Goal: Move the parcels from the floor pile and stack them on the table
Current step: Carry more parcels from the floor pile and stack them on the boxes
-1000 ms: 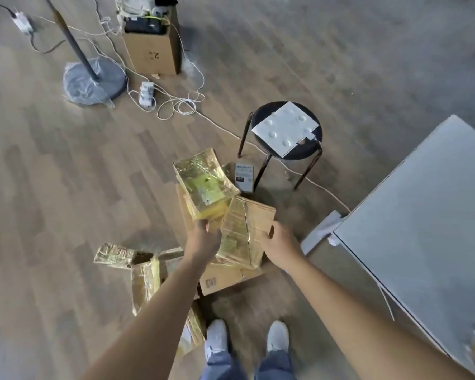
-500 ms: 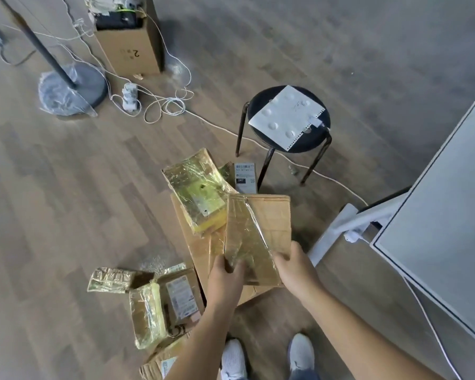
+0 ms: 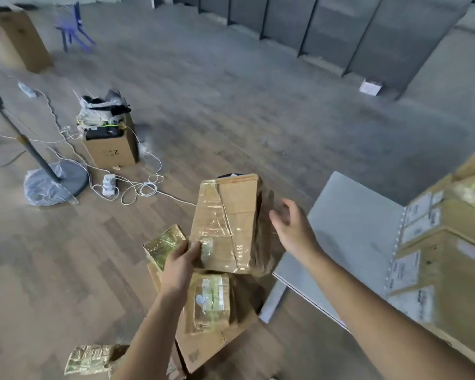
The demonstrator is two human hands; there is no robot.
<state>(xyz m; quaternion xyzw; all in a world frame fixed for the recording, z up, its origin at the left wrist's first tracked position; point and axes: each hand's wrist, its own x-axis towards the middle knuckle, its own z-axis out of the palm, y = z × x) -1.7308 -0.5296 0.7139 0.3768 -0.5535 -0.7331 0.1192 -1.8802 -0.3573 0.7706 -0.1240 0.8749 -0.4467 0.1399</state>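
Place: probably a sparse office or storeroom; the far end is blurred.
Floor: wood-look planks [image 3: 52, 270], with loose white cables [image 3: 146, 187].
Back: grey partition panels [image 3: 337, 31].
Goods: labelled cardboard parcels [image 3: 450, 256] stacked on a grey table [image 3: 348, 229]; an open carton [image 3: 111, 152] on the floor.

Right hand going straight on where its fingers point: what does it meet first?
Probably the right side of the taped parcel the left hand holds; the right hand is open beside it, depth unclear.

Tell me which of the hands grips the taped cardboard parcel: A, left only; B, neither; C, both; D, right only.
A: the left hand grips the taped cardboard parcel at its near corner, while the right hand is open beside it, fingers spread.
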